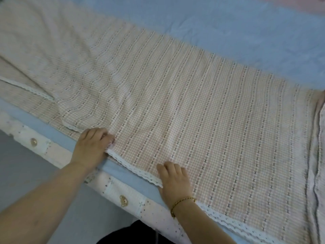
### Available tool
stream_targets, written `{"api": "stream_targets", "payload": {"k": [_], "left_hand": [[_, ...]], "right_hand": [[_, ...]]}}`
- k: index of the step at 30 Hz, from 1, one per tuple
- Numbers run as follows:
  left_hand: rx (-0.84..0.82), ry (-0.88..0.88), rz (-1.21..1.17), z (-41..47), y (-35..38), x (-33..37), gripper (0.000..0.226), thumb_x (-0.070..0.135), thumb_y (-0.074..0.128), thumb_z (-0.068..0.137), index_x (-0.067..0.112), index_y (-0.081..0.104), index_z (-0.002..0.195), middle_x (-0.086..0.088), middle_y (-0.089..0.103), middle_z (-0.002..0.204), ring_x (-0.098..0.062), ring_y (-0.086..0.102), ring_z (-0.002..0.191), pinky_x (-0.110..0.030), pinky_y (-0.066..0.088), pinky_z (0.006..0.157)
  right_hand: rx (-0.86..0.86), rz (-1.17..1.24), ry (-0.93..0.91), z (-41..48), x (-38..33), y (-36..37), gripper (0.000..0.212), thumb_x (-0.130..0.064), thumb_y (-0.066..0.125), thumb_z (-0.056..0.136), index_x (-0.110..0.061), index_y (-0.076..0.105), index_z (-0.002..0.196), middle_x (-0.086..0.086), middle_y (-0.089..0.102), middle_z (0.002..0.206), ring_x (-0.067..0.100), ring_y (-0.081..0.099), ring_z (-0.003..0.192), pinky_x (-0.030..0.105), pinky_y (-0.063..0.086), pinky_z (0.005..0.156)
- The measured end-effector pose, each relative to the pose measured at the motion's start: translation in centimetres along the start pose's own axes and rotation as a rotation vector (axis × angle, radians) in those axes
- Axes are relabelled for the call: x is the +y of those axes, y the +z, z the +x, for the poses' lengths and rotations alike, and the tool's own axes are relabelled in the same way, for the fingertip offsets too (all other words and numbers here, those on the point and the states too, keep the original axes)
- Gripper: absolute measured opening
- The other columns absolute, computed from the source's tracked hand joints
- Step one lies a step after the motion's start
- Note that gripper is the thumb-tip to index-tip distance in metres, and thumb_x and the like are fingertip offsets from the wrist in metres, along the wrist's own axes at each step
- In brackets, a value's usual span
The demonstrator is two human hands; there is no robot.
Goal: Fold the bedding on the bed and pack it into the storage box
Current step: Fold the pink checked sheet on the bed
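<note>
Head view: a gingham cover (pixel 202 120) in pale pink and beige checks, crossed by lines of small dark bow-like marks, lies spread flat along the near side of the blue sheet (pixel 228 32). It reaches from the sheet's left end to its right end. A white lace trim (pixel 139 170) with tiny dots runs along the hem closest to the sheet's near edge. Toward the left end of the sheet the cloth is rumpled and doubled over itself, so a second stretch of lace shows there on a lower layer.

The left hand (pixel 93 147) sits at the near edge of the sheet with its fingers curled in, pinching a corner of the cover's top layer where the lace starts. The right hand (pixel 174 180) lies palm down on the cover further right along the same edge. Its fingers are nearly straight and press the cloth, and its thumb rests against the lace. A gold bracelet (pixel 182 202) circles that wrist.

Below the sheet's near edge is the mattress side panel (pixel 112 189), pale pink with bear prints (pixel 124 201), and below that a grey floor (pixel 35 166). At the sheet's right end a pale crumpled cloth (pixel 318 155) lies against the cover. A strip of pink fabric (pixel 313 4) shows at the sheet's far right corner.
</note>
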State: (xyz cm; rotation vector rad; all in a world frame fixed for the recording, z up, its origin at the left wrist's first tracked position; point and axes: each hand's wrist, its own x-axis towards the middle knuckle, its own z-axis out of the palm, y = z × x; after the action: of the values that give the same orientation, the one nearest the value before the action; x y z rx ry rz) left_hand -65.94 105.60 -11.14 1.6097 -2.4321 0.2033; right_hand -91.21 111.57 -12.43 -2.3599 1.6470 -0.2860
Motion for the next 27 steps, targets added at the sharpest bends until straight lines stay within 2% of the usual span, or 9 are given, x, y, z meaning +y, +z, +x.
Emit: {"api": "stream_targets", "payload": {"k": [4, 8, 11, 14, 17, 20, 22, 23, 27], "left_hand": [[-0.019, 0.006, 0.029, 0.2, 0.7, -2.1, 0.062, 0.004, 0.071, 0.049, 0.011, 0.049, 0.106, -0.011, 0.063, 0.104, -0.022, 0.044, 0.093, -0.029, 0.018, 0.104], [-0.137, 0.044, -0.005, 1.0, 1.0, -8.0, 0.092, 0.000, 0.087, 0.009, 0.006, 0.061, 0.097, -0.014, 0.071, 0.088, -0.024, 0.057, 0.087, -0.020, 0.010, 0.107], [-0.174, 0.061, -0.043, 2.8, 0.8, -13.4, 0.070, -0.001, 0.086, 0.009, 0.002, 0.072, 0.078, -0.012, 0.072, 0.079, -0.024, 0.069, 0.069, -0.021, 0.021, 0.102], [-0.127, 0.032, -0.075, 3.4, 0.6, -18.4, 0.029, 0.004, 0.070, 0.042, 0.005, 0.072, 0.071, -0.010, 0.071, 0.072, -0.025, 0.069, 0.060, -0.029, 0.031, 0.078], [-0.094, 0.015, -0.128, 4.7, 0.3, -23.0, 0.024, 0.006, 0.058, 0.051, 0.005, 0.071, 0.071, -0.009, 0.070, 0.073, -0.026, 0.068, 0.061, -0.030, 0.031, 0.076], [-0.043, 0.061, -0.180, 6.3, 0.3, -24.5, 0.035, 0.014, 0.038, 0.062, 0.005, 0.071, 0.070, -0.009, 0.070, 0.072, -0.024, 0.066, 0.059, -0.029, 0.043, 0.072], [0.028, 0.002, -0.210, 7.2, 0.2, -24.6, 0.033, 0.010, 0.039, 0.064, 0.002, 0.071, 0.071, -0.011, 0.070, 0.071, -0.026, 0.066, 0.058, -0.031, 0.053, 0.062], [0.065, -0.086, -0.254, 7.5, -0.3, -24.6, 0.028, 0.006, 0.044, 0.065, 0.000, 0.070, 0.071, -0.014, 0.069, 0.070, -0.029, 0.065, 0.058, -0.037, 0.053, 0.060], [0.276, -0.475, -0.319, 6.8, -2.2, -28.7, 0.022, -0.010, 0.053, 0.062, -0.005, 0.071, 0.075, -0.026, 0.068, 0.074, -0.040, 0.064, 0.068, -0.032, 0.041, 0.087]], "right_hand": [[0.011, 0.017, -0.080, 1.7, -3.0, 0.7, 0.078, -0.040, 0.080, 0.028, -0.022, 0.042, 0.094, -0.010, 0.061, 0.075, 0.009, 0.058, 0.061, 0.016, 0.051, 0.062], [0.018, -0.022, -0.108, 6.3, -7.5, 1.7, 0.041, -0.033, 0.068, 0.042, -0.028, 0.060, 0.081, -0.013, 0.058, 0.068, 0.006, 0.055, 0.056, 0.012, 0.047, 0.058], [-0.015, -0.013, 0.004, 11.0, -11.8, 3.2, 0.047, -0.031, 0.082, 0.022, -0.026, 0.069, 0.067, -0.012, 0.058, 0.061, 0.006, 0.055, 0.051, 0.012, 0.049, 0.052], [-0.012, -0.012, 0.098, 15.1, -16.6, 4.5, 0.049, -0.030, 0.085, 0.018, -0.024, 0.069, 0.065, -0.011, 0.060, 0.061, 0.007, 0.056, 0.050, 0.012, 0.047, 0.048], [0.021, 0.026, 0.168, 19.6, -19.7, 5.2, 0.050, -0.023, 0.088, 0.021, -0.022, 0.070, 0.068, -0.011, 0.060, 0.059, 0.005, 0.055, 0.046, 0.011, 0.041, 0.042], [-0.009, 0.068, 0.270, 22.2, -20.5, 4.8, 0.030, -0.017, 0.083, 0.047, -0.017, 0.069, 0.074, -0.007, 0.061, 0.062, 0.009, 0.057, 0.050, 0.013, 0.034, 0.042], [0.029, 0.128, 0.282, 22.8, -20.7, 4.3, 0.008, -0.018, 0.060, 0.068, -0.015, 0.065, 0.072, -0.004, 0.060, 0.061, 0.011, 0.058, 0.049, 0.013, 0.031, 0.041], [0.123, 0.164, 0.249, 22.7, -20.7, 4.2, 0.015, -0.020, 0.050, 0.070, -0.016, 0.064, 0.069, -0.005, 0.058, 0.057, 0.010, 0.056, 0.044, 0.013, 0.030, 0.037], [0.243, 0.193, 0.064, 20.5, -19.6, 5.1, 0.017, -0.021, 0.043, 0.073, -0.021, 0.055, 0.085, -0.003, 0.060, 0.058, 0.011, 0.054, 0.046, 0.017, 0.039, 0.036]]}}
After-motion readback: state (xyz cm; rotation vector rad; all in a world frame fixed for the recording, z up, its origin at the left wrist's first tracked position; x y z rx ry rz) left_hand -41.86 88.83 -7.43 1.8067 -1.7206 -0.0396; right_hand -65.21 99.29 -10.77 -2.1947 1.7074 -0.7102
